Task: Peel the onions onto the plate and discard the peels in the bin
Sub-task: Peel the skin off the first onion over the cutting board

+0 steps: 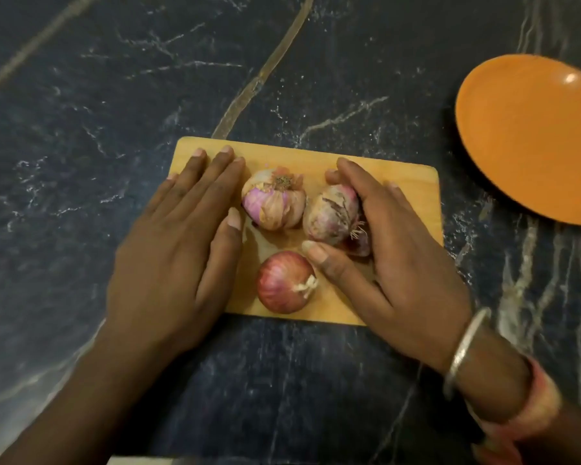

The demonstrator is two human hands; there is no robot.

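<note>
Three unpeeled red onions lie on a small wooden board (403, 182). One with flaking pale skin (274, 199) sits at the back, a second (331, 214) lies to its right, and a smooth red one (284, 281) is at the front. My left hand (182, 236) rests flat on the board's left part, fingers straight, beside the back onion. My right hand (393, 250) curls round the right onion, thumb in front of it and fingers behind. An orange plate (530, 135) lies empty at the right, apart from the board.
The board lies on a dark marble counter (114, 95) with pale veins. The plate runs past the right edge of the view. No bin is in view. Bangles sit on my right wrist (467, 357).
</note>
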